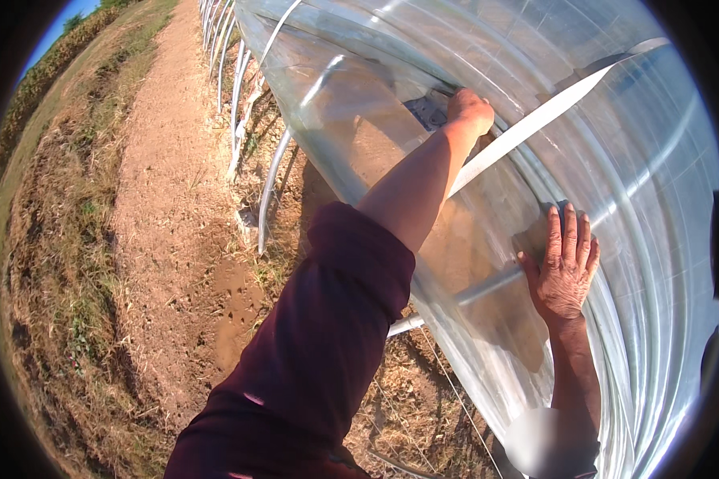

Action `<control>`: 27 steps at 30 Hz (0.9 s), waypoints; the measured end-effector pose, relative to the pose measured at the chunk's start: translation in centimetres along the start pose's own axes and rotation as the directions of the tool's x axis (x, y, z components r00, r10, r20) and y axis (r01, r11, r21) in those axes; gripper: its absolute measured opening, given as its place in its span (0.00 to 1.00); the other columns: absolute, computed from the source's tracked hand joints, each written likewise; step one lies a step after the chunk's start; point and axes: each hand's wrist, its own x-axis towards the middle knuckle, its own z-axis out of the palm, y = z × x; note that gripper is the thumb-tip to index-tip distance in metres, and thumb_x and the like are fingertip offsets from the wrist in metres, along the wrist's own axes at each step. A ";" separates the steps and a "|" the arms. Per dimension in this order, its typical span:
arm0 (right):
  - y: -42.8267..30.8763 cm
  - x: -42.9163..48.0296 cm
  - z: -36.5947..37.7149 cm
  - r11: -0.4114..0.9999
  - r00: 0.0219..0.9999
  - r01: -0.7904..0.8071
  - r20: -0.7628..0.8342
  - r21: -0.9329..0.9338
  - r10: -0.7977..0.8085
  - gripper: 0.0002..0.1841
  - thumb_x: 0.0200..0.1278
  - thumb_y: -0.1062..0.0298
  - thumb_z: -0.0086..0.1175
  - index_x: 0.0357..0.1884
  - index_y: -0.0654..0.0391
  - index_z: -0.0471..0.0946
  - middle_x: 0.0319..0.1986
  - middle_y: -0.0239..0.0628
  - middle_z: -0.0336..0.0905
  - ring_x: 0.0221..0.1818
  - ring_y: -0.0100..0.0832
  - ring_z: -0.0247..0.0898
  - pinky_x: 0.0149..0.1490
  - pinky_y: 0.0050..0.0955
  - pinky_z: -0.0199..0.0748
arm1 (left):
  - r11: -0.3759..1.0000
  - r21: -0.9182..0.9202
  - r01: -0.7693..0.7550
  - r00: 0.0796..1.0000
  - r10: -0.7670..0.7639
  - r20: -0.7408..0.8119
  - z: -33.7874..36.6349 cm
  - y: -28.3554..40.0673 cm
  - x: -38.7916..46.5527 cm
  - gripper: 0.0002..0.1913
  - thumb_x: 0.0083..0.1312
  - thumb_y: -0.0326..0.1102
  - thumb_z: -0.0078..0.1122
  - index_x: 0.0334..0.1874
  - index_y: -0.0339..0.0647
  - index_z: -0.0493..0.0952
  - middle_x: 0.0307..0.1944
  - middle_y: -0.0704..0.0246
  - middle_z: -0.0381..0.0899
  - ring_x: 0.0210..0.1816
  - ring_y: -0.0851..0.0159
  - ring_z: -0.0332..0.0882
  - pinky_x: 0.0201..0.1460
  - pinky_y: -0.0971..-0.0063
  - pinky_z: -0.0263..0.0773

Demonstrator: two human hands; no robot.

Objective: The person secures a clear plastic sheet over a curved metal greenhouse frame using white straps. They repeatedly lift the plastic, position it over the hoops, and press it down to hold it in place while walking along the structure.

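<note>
Clear plastic film spreads in folds over curved metal hoops, like a tunnel greenhouse cover. My left hand is closed on a gathered fold of the film, its fingertips hidden. Beneath my left forearm runs a flat white strap, stretched diagonally across the film. My right hand lies palm down on a bunched roll of film, thumb out to the left and fingers extended. Through the film, a metal pipe shows just left of my right hand. Beside my left hand is a dark patterned item, too unclear to name.
Bare hoop pipes rise from the soil at the film's left edge, with more in a row beyond. A dirt path runs alongside, bordered by dry grass. Thin wires cross the ground below the film.
</note>
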 end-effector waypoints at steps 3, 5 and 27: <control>1.1 1.1 2.6 0.995 0.993 -0.085 -0.084 -0.045 0.081 0.43 0.66 0.45 0.61 0.81 0.45 0.61 0.79 0.35 0.59 0.79 0.46 0.53 0.77 0.58 0.50 | 0.997 -0.074 0.005 1.000 -0.005 0.000 0.7 -1.7 0.1 0.23 0.72 0.44 0.63 0.53 0.24 0.77 0.56 0.42 0.82 0.60 0.47 0.82 0.62 0.61 0.79; 2.0 1.7 3.1 0.987 0.991 -0.102 -0.095 -0.123 0.091 0.40 0.69 0.44 0.58 0.81 0.42 0.61 0.79 0.35 0.59 0.79 0.45 0.53 0.77 0.55 0.50 | 0.979 -0.203 0.017 0.994 0.004 0.105 -0.2 -1.8 -0.3 0.23 0.72 0.46 0.64 0.55 0.28 0.77 0.51 0.50 0.84 0.50 0.54 0.85 0.54 0.63 0.81; 3.2 1.7 4.6 0.974 0.992 -0.102 -0.095 -0.205 0.084 0.36 0.75 0.41 0.50 0.82 0.36 0.60 0.79 0.29 0.58 0.80 0.40 0.53 0.79 0.52 0.47 | 0.759 0.033 0.650 0.759 -0.648 -0.067 -21.2 -16.9 0.2 0.57 0.56 0.91 0.45 0.51 0.29 0.75 0.31 0.61 0.76 0.23 0.65 0.77 0.22 0.73 0.67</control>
